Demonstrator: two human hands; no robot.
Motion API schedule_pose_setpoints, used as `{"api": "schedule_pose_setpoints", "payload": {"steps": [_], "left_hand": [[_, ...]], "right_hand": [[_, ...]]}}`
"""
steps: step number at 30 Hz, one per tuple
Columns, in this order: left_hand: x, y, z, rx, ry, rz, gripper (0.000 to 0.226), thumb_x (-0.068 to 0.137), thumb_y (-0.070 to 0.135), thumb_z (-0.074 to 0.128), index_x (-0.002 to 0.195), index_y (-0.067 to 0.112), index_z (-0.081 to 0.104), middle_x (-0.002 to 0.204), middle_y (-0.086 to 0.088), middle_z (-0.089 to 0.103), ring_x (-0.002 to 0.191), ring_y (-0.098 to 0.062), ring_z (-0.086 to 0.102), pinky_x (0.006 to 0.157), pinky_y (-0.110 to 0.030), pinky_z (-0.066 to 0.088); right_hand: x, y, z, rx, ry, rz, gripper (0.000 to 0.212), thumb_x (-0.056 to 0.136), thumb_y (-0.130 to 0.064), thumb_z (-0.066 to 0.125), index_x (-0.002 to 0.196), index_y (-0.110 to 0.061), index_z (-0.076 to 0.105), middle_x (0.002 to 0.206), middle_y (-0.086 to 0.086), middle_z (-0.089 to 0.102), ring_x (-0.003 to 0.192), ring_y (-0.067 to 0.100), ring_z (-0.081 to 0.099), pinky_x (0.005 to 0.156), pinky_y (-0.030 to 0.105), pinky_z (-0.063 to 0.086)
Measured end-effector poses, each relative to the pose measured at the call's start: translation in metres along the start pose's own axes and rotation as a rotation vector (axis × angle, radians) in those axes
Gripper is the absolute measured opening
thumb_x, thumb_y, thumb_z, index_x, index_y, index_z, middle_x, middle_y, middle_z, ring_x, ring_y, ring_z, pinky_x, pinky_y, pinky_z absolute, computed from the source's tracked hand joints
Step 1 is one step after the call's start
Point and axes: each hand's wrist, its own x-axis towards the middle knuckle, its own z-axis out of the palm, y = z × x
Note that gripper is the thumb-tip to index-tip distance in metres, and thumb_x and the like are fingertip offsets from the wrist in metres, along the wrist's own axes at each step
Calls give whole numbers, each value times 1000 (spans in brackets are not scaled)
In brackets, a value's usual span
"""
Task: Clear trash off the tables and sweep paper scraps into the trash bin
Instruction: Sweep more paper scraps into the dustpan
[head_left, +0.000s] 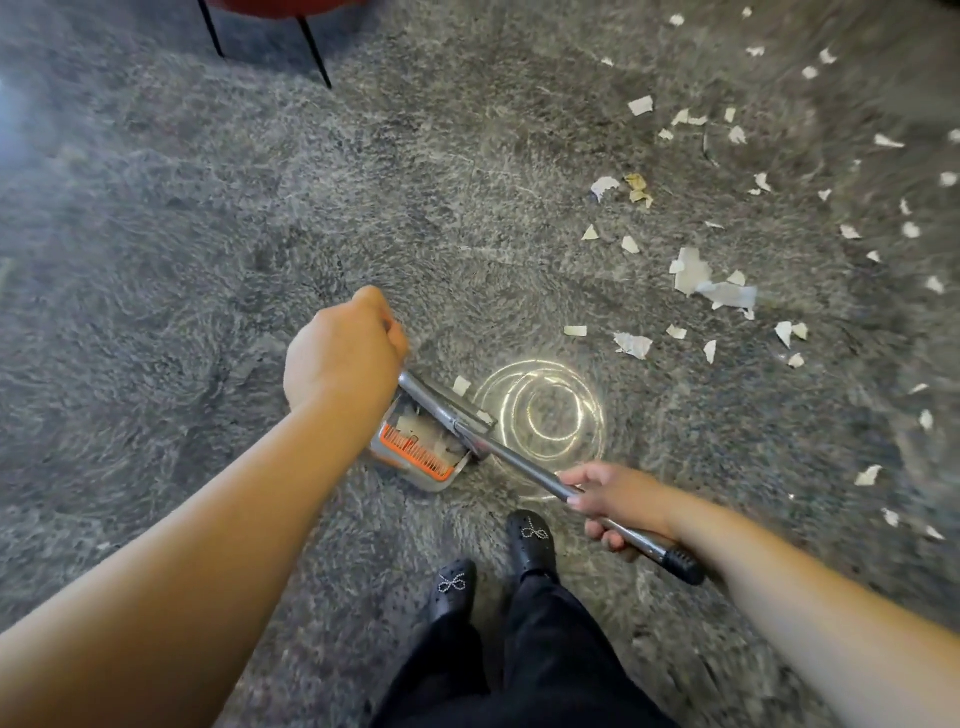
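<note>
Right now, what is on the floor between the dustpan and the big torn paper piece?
In the head view, between the dustpan and the big torn paper piece lie grey carpet, a bright ring of light and small paper scraps.

The carpet (218, 270) is shaggy grey pile, rough and matt. Torn paper scraps (693, 273) lie on it, thin, creased and dull white. The dustpan (415, 473) looks like glossy grey plastic with an orange plastic comb (415, 451). The broom handle (524, 467) is smooth brushed metal, ending in a ribbed black cap (684, 566).
</note>
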Motion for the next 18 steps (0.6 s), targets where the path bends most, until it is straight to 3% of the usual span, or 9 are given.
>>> {"api": "schedule_pose_setpoints", "payload": {"steps": [5,9,12,18], "left_hand": [[-1,-12,-6,16,-41,85,15,95,31,52,102,19,59,92,-13,65,74,-29,48,62,-35,38],[10,-25,-15,53,-62,139,13,92,34,57,98,23,59,94,-13,65,81,-34,55,63,-35,39],[19,-29,-20,94,-103,161,11,91,33,59,95,24,58,92,-11,66,83,-34,57,65,-35,43],[17,-37,-15,114,-84,248,14,92,36,58,93,22,55,88,-6,69,82,-36,60,67,-40,49]], "right_hand": [[-22,9,10,77,62,-48,34,97,-12,50,128,-24,44,66,9,55,39,11,46,38,21,38],[-16,6,9,116,129,-59,45,97,-12,50,138,-25,38,64,8,54,37,11,45,38,20,38],[-9,-8,5,81,172,-77,48,98,-9,49,142,-16,34,64,9,54,36,10,45,36,19,37],[23,-47,0,23,221,-53,27,97,-1,42,123,-8,42,70,11,45,36,9,43,33,13,35]]}}
